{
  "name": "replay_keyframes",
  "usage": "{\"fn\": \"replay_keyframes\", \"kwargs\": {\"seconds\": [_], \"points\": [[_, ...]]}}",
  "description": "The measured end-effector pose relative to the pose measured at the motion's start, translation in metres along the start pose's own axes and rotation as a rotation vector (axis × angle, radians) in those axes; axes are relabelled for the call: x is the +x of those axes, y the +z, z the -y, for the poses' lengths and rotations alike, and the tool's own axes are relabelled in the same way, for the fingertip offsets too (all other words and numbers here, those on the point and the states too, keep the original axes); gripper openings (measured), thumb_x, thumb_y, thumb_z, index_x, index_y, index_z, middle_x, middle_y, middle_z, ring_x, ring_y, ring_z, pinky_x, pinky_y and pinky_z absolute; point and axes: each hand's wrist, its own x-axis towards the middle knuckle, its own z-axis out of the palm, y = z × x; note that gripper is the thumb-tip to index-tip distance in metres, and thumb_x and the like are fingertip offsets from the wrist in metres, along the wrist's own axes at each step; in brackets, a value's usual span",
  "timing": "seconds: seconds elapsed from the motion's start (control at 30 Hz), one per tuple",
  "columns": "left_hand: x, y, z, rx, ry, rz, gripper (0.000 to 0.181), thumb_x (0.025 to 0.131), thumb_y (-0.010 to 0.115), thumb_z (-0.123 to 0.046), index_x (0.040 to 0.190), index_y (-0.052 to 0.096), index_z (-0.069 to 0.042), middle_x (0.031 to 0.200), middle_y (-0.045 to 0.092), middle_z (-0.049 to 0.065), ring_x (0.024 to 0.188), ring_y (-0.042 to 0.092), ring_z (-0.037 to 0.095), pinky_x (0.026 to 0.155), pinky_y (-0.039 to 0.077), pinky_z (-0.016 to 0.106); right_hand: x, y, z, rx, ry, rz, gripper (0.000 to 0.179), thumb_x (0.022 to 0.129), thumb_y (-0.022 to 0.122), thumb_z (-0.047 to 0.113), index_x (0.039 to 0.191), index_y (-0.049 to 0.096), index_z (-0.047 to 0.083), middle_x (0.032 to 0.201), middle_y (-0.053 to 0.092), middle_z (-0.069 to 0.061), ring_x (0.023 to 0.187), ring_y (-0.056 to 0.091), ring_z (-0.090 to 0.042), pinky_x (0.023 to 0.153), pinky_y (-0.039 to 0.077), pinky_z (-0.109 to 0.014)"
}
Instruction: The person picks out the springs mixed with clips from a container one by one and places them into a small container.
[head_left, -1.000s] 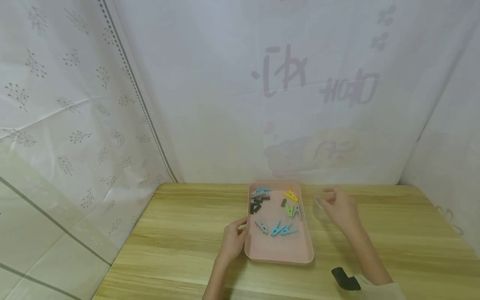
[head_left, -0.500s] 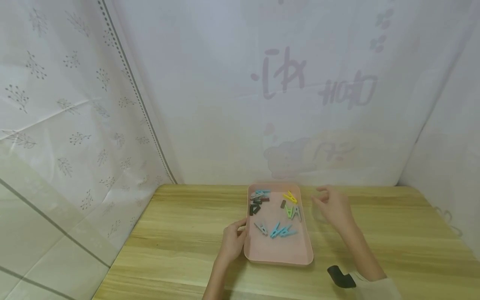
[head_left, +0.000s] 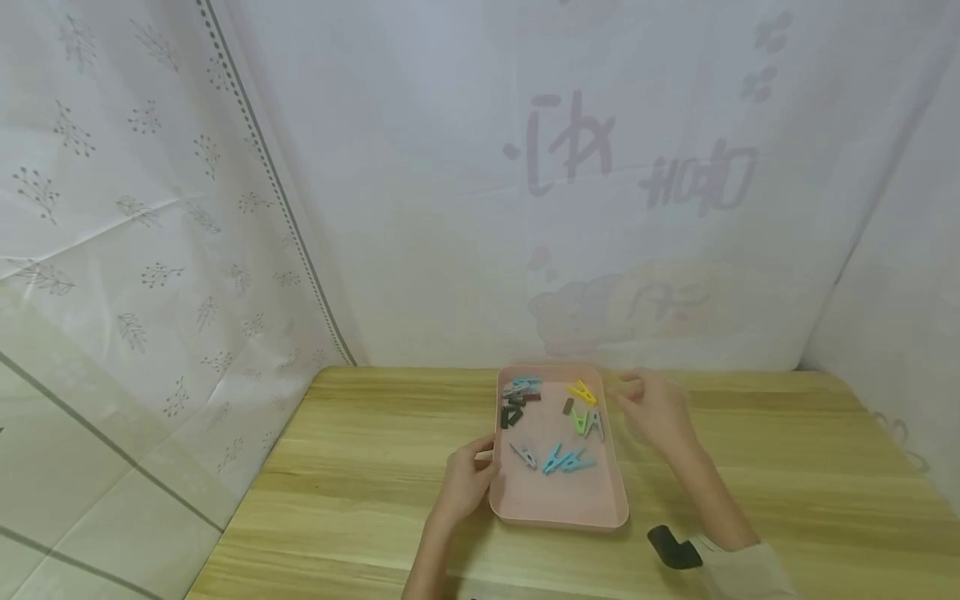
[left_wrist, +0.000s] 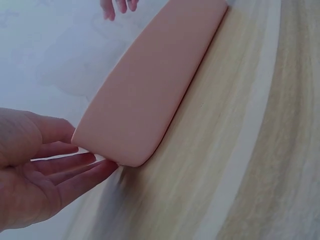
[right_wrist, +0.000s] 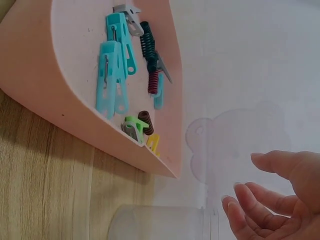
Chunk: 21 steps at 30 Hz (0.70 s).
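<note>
A pink tray lies on the wooden table with clothespins and coil springs inside. My left hand is at its left side; in the left wrist view, fairly straight fingers touch the corner and rim. My right hand is just off the tray's far right edge, thumb and fingers apart with nothing between them. Nearest to it in the tray are a yellow clothespin, a green clothespin, a grey clothespin and a brown spring. Light blue clothespins lie closer to the person.
A clear cylindrical container stands on the table by the right hand, mostly hidden in the head view. Dark green springs and a dark red spring lie at the tray's far left. A printed white cloth hangs behind.
My right hand has moved left, from over the clear container towards the tray's right edge. The left hand and the things in the tray have stayed in place.
</note>
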Motion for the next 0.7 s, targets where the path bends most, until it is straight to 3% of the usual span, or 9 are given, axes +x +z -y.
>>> {"fn": "replay_keyframes", "kwargs": {"seconds": [0.3, 0.5, 0.7], "points": [[0.0, -0.006, 0.0, 0.008, -0.015, 0.049, 0.051, 0.098, 0.064, 0.006, 0.147, 0.05, 0.015, 0.136, 0.058, 0.04, 0.114, 0.068, 0.056, 0.08, 0.068, 0.046, 0.008, 0.005, 0.003, 0.039, 0.028, 0.087, 0.047, 0.104, 0.067, 0.023, 0.133, 0.057, -0.013, 0.109, 0.071, -0.034, 0.095, 0.072, -0.046, 0.072, 0.066, -0.048], [0.0, -0.007, -0.001, 0.001, -0.008, 0.071, 0.051, 0.098, 0.062, 0.007, 0.147, 0.05, 0.014, 0.138, 0.057, 0.04, 0.117, 0.066, 0.058, 0.088, 0.066, 0.05, 0.014, 0.009, 0.005, 0.06, 0.034, 0.128, 0.053, 0.105, 0.066, 0.028, 0.136, 0.055, -0.015, 0.113, 0.071, -0.034, 0.102, 0.071, -0.048, 0.077, 0.066, -0.05], [-0.002, -0.009, -0.001, -0.022, -0.019, 0.08, 0.05, 0.099, 0.062, 0.007, 0.147, 0.05, 0.014, 0.14, 0.057, 0.039, 0.119, 0.065, 0.057, 0.093, 0.063, 0.054, 0.019, 0.017, 0.004, 0.055, 0.041, 0.149, 0.051, 0.106, 0.064, 0.028, 0.135, 0.058, -0.013, 0.111, 0.072, -0.033, 0.098, 0.072, -0.045, 0.073, 0.066, -0.047]]}}
